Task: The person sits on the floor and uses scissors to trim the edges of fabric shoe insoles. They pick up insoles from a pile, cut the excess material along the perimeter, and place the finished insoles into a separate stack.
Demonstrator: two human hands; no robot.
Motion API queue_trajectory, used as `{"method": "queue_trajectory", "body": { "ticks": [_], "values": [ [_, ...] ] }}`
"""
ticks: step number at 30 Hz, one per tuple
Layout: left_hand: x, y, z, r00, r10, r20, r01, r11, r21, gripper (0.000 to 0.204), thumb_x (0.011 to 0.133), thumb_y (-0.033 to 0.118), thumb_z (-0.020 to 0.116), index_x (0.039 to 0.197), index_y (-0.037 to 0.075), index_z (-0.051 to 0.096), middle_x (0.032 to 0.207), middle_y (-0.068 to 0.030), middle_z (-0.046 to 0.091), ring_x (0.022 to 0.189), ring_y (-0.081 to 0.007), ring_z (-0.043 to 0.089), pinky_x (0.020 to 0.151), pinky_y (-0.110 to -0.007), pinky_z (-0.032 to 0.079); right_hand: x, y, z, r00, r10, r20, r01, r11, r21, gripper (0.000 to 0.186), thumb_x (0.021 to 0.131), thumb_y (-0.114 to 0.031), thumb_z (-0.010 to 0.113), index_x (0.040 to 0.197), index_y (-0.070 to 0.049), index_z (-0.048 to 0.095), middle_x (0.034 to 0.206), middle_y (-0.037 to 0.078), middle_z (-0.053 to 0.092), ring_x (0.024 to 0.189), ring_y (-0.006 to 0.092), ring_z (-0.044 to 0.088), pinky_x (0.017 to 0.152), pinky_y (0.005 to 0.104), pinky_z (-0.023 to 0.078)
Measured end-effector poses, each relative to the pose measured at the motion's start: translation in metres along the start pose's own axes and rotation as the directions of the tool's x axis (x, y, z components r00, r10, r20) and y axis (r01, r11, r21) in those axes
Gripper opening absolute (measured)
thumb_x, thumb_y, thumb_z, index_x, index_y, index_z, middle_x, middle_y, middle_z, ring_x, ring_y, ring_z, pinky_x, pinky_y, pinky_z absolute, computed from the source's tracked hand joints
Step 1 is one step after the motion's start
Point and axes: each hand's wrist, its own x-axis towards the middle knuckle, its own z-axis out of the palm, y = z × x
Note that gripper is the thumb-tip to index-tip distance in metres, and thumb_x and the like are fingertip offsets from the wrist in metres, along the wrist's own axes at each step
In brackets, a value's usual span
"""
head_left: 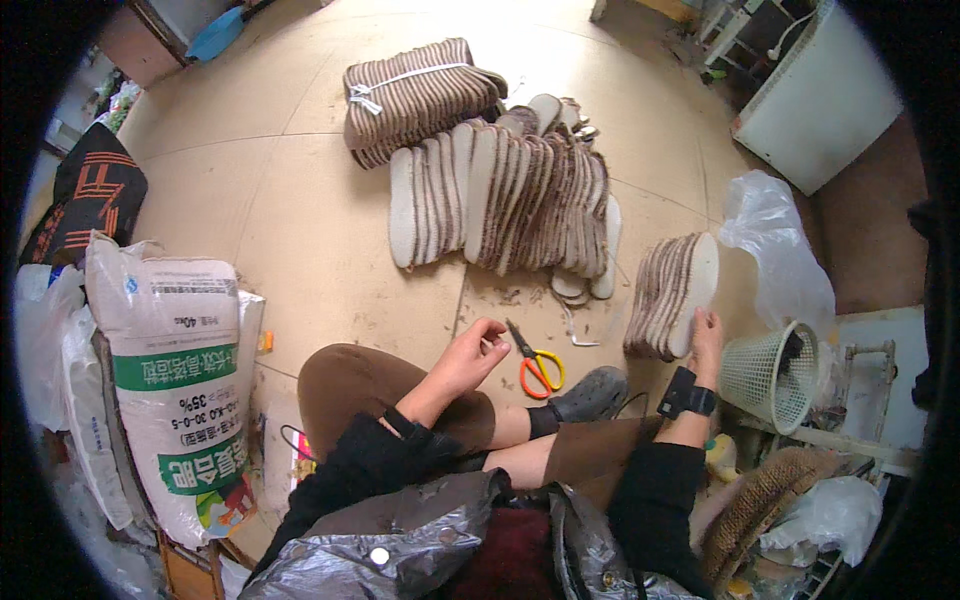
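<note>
My right hand (706, 338) is at the near right end of a small row of shoe insoles (672, 290), its fingers against the pale outermost insole. The row stands on edge, with brown fuzzy edges and cream faces. My left hand (472, 357) hovers above my bent knee, fingers loosely curled and apart, with nothing visible in it. Just right of it, scissors (540, 372) with red and yellow handles lie on the floor, blades slightly apart. Farther off stands a long row of similar insoles (515, 195). Behind it is a bundle of insoles (425, 95) tied with a white strip.
A white plastic basket (765, 375) and a clear plastic bag (775, 250) stand at my right. A large printed sack (180, 390) leans at the left. My grey shoe (592, 395) rests beside the scissors. Brown scraps (400, 300) and a white strip (578, 335) lie on the floor.
</note>
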Motion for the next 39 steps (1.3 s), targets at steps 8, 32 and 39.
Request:
{"method": "queue_trajectory", "body": {
  "ticks": [8, 32, 39],
  "values": [
    [0.089, -0.036, -0.089, 0.882, 0.028, -0.47, 0.096, 0.967, 0.237, 0.053, 0.079, 0.027, 0.068, 0.118, -0.003, 0.048, 0.115, -0.0224, 0.052, 0.106, -0.0334, 0.052, 0.091, -0.04, 0.044, -0.026, -0.032, 0.006, 0.833, -0.359, -0.421, 0.328, 0.933, -0.146, 0.051, 0.084, -0.022, 0.063, 0.125, 0.002, 0.045, 0.117, 0.018, 0.051, 0.101, 0.0287, 0.051, 0.091, 0.0399, 0.039],
    [0.151, -0.03, -0.029, 0.907, 0.163, -0.389, 0.062, 0.861, 0.505, 0.094, 0.072, 0.023, 0.077, 0.141, -0.001, 0.019, 0.14, -0.0257, 0.031, 0.13, -0.0371, 0.032, 0.107, -0.042, 0.03, -0.163, -0.115, 0.095, 0.729, -0.599, 0.332, 0.556, 0.8, 0.225, 0.054, 0.084, -0.004, 0.058, 0.134, -0.002, 0.038, 0.101, 0.011, 0.057, 0.075, 0.0158, 0.055, 0.072, 0.0286, 0.048],
    [0.154, -0.034, -0.067, 0.922, -0.03, -0.385, 0.138, 0.956, 0.257, 0.069, 0.084, 0.028, 0.064, 0.136, -0.003, 0.031, 0.131, -0.0282, 0.043, 0.124, -0.0371, 0.042, 0.103, -0.038, 0.034, -0.161, -0.106, 0.104, 0.729, -0.555, 0.401, 0.507, 0.831, 0.228, 0.053, 0.085, -0.005, 0.058, 0.134, -0.002, 0.039, 0.097, 0.011, 0.058, 0.073, 0.0158, 0.055, 0.07, 0.028, 0.047]
  ]
}}
